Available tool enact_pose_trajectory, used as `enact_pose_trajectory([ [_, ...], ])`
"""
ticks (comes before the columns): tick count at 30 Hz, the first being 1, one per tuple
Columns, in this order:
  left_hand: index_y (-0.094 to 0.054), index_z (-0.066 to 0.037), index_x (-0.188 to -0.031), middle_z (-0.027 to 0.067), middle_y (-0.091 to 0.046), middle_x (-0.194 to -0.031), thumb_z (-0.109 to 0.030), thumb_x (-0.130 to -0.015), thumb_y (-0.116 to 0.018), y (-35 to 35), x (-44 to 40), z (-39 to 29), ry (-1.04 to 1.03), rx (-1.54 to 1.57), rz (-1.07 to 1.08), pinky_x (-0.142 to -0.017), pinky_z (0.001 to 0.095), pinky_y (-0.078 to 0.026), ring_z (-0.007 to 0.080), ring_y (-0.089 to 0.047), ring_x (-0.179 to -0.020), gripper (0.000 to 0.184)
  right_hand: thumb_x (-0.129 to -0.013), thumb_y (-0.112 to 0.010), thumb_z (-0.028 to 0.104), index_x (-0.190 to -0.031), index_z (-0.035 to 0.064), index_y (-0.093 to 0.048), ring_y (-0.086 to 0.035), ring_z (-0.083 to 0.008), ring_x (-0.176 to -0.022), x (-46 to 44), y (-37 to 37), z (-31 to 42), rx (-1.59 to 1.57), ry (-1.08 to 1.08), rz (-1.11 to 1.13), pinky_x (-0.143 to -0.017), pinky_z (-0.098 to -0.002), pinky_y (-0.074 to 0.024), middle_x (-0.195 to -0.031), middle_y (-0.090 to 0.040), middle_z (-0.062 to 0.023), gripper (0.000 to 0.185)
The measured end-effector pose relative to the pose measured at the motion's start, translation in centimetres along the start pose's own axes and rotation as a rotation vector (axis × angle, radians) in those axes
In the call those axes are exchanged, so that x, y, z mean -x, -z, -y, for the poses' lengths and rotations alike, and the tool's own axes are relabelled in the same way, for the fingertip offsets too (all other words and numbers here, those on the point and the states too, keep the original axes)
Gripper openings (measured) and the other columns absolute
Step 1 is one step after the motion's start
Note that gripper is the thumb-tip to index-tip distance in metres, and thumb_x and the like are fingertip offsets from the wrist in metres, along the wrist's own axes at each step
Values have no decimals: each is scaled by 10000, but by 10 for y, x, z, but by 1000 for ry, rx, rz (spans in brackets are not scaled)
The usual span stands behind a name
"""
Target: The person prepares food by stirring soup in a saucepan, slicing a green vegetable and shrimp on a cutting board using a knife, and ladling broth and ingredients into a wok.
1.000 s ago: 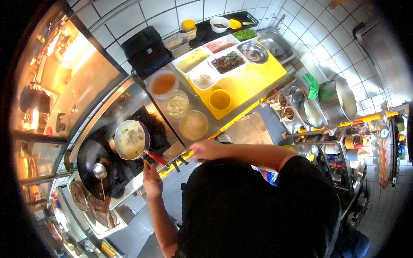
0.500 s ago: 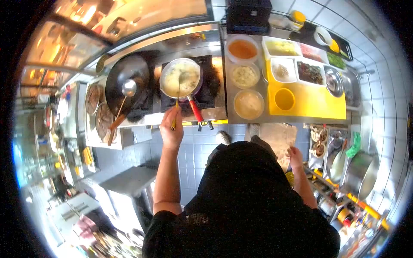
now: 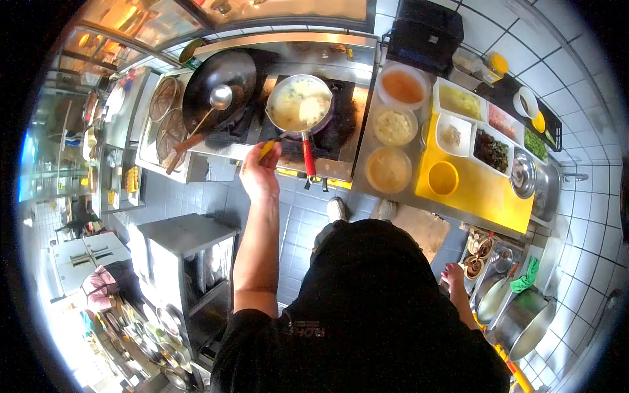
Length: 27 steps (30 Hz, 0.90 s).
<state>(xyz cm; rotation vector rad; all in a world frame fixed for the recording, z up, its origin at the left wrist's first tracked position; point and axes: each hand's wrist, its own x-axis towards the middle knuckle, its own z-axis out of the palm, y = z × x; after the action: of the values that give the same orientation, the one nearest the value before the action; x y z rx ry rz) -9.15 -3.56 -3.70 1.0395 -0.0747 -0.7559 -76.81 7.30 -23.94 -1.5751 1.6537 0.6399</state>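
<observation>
My left hand (image 3: 260, 173) is closed around the yellow handle of a utensil (image 3: 267, 148), just below a pan on the stove. Pale food in cloudy liquid fills the pan (image 3: 299, 105), and its red handle (image 3: 308, 157) points towards me, just right of my left hand and untouched. The utensil's far end is hard to make out near the pan's rim. Down at my right side, my right hand (image 3: 453, 275) hangs with loosely bent fingers and nothing visible in them, near the shelf with pots.
Left of the pan sits a dark wok (image 3: 219, 75) with a ladle (image 3: 221, 97). Tubs of sauce (image 3: 403, 86), white ingredient trays (image 3: 493, 149) and a yellow cup (image 3: 443, 177) stand on the right counter. A steel pot (image 3: 524, 321) is at lower right. Another person's pink sleeve (image 3: 99, 288) shows lower left.
My right hand has gone from near the stove's front edge to my right side. My left hand has drawn the utensil back from the pan's middle. The camera view has turned.
</observation>
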Motion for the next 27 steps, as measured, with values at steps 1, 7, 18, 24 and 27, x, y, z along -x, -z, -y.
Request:
enact_pose_trajectory([
  [1,-593,101,-1077,248,-669,-1022,-61,-943,-512,-4,7,-5,-39,-5,13,-846,407,-590,341,-700,-909,226,-756,-747,247,-1025,105,-653,-645,-265,-912,-4,-4,-8,103,64,-33,-777,-385,-542,-972,-661,-70,318],
  [7,-650,49,-1090,204,-683,-1087,-33,-934,-574,-8,20,8,-482,-603,201,-889,395,-558,323,-700,-930,192,-844,-702,225,-1043,69,-644,-671,-232,-779,-108,-110,-125,-611,289,-316,-722,-379,-569,-956,-648,-85,259],
  [18,-669,-30,-1068,233,-643,-1136,13,-814,-644,-9,50,-7,-938,-1374,756,-767,414,-580,380,-686,-890,259,-924,-628,229,-1111,89,-611,-676,-240,-739,-83,-84,-73,-980,78,-114,-668,-433,-575,-985,-663,-54,234],
  [24,-608,-37,-1165,237,-593,-1194,-41,-782,-667,-3,12,17,-886,-1526,887,-821,435,-560,387,-651,-966,388,-971,-552,215,-1167,89,-581,-678,-250,-742,-95,-119,-102,-798,269,-115,-642,-403,-571,-1019,-659,-52,235],
  [27,-610,-21,-1167,255,-587,-1194,-36,-776,-673,-10,1,14,-962,-1573,818,-837,451,-553,406,-645,-991,397,-982,-520,202,-1156,98,-584,-674,-232,-734,-103,-132,-115,-527,327,-288,-654,-393,-570,-1036,-660,-45,213],
])
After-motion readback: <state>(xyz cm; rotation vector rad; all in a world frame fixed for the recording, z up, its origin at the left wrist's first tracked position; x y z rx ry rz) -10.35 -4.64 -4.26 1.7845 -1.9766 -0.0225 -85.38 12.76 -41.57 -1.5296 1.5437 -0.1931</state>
